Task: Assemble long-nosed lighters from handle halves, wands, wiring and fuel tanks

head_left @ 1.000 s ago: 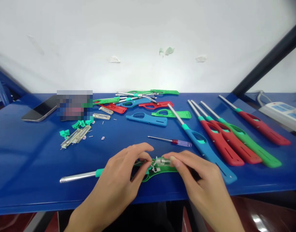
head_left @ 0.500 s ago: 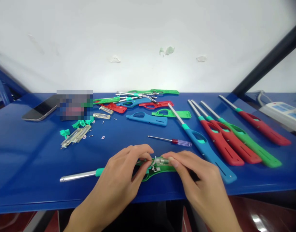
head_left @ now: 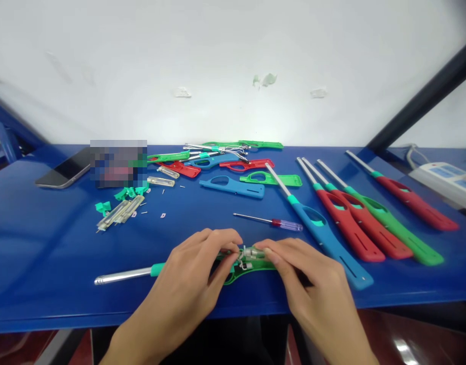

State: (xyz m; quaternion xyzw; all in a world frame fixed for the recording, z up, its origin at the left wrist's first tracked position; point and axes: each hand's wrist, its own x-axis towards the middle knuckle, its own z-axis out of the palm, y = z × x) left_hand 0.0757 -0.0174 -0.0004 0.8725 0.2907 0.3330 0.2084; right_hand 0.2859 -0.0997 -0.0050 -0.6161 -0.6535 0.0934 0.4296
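An opened green lighter shell point(head_left: 261, 264) lies near the table's front edge, its metal nozzle tube point(head_left: 122, 276) pointing left past a teal collar. My right hand point(head_left: 312, 274) pinches a clear gas tank point(head_left: 253, 253) over the shell between thumb and forefinger. My left hand point(head_left: 198, 268) is closed across the shell's left part, thumb and forefinger pressed together by the tank's left end. A white wire point(head_left: 241, 261) shows just beside those fingertips; whatever they pinch is hidden. Behind my hands lies a screwdriver point(head_left: 284, 224) with a purple and red handle.
Assembled long lighters in blue point(head_left: 332, 243), red point(head_left: 349, 223) and green lie at the right. Loose clear tanks point(head_left: 121, 213), teal parts point(head_left: 103, 207) and tiny pins are at left. Shell halves point(head_left: 233, 187) lie behind. A phone point(head_left: 66, 167) and a power strip point(head_left: 445, 175) flank them.
Both hands stay almost where they were, with the gas tank still pinched over the green shell. The whole view has shifted very slightly.
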